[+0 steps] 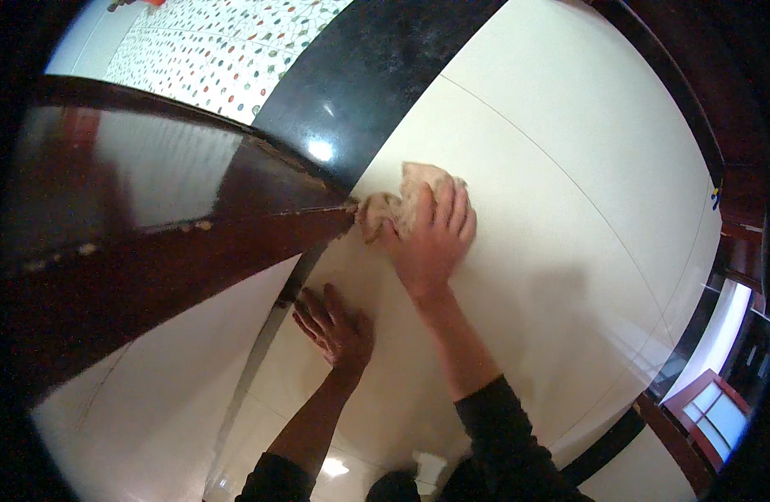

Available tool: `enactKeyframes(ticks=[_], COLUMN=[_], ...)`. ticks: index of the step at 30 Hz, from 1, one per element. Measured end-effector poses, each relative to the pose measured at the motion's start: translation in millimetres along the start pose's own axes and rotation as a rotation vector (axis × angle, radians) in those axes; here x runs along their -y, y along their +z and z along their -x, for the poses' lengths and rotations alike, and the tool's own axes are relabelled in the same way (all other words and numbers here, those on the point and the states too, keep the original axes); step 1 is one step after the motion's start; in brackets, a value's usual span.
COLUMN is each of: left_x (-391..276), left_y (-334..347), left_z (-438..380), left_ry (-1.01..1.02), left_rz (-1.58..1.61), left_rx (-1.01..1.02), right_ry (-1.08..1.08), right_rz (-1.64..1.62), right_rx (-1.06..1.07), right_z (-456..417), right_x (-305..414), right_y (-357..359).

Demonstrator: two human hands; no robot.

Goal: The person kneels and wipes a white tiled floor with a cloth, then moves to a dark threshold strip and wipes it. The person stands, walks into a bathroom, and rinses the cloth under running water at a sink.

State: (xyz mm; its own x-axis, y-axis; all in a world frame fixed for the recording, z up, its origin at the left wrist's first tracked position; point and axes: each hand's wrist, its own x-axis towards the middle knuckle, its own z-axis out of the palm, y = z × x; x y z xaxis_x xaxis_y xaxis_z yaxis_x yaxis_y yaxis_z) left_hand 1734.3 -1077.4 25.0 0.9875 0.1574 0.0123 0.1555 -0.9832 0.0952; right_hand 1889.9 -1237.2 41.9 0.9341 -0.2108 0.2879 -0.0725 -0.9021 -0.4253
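Observation:
My right hand (pixel 434 245) presses a crumpled beige cloth (pixel 416 185) onto the cream floor tile (pixel 523 188). The cloth's left part bunches up against the foot of a dark red-brown wooden door or frame (pixel 247 241), whose lower edge is chipped and worn. Lower in the view, my left hand (pixel 338 329) rests palm down with its fingers spread, holding nothing. Its fingertips reach close to a narrow dark strip (pixel 262 342) in the floor. What lies beneath the right palm is hidden.
A glossy black stone threshold (pixel 347 81) borders the tile. Beyond it is a white floor with a coloured pebble pattern (pixel 234 56). Dark skirting (pixel 673 69) curves along the right side, with a small blue-and-yellow object (pixel 715 197) beside it. A red-framed pane (pixel 711 408) appears at lower right.

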Motion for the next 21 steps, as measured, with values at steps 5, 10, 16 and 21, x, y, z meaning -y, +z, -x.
enactKeyframes(ticks=[5, 10, 16, 21], left_x=[2.4, 4.1, 1.5, 0.8], left_y=[-1.4, -0.6, -2.3, -1.4], left_z=[-2.5, -2.0, -7.3, -5.0], left_ry=[0.015, 0.028, 0.025, 0.009], left_rz=[-0.013, -0.036, 0.005, -0.025], left_rx=[-0.009, -0.007, 0.016, 0.054], right_ry=[-0.156, -0.336, -0.362, -0.343], right_rz=[-0.093, -0.156, -0.163, -0.162], right_rx=[0.052, 0.114, 0.149, 0.111], right_z=[-66.2, -94.4, -120.6, -139.6], right_x=[14.0, 23.5, 57.9, 91.5], right_y=[18.5, 42.9, 81.7, 113.1])
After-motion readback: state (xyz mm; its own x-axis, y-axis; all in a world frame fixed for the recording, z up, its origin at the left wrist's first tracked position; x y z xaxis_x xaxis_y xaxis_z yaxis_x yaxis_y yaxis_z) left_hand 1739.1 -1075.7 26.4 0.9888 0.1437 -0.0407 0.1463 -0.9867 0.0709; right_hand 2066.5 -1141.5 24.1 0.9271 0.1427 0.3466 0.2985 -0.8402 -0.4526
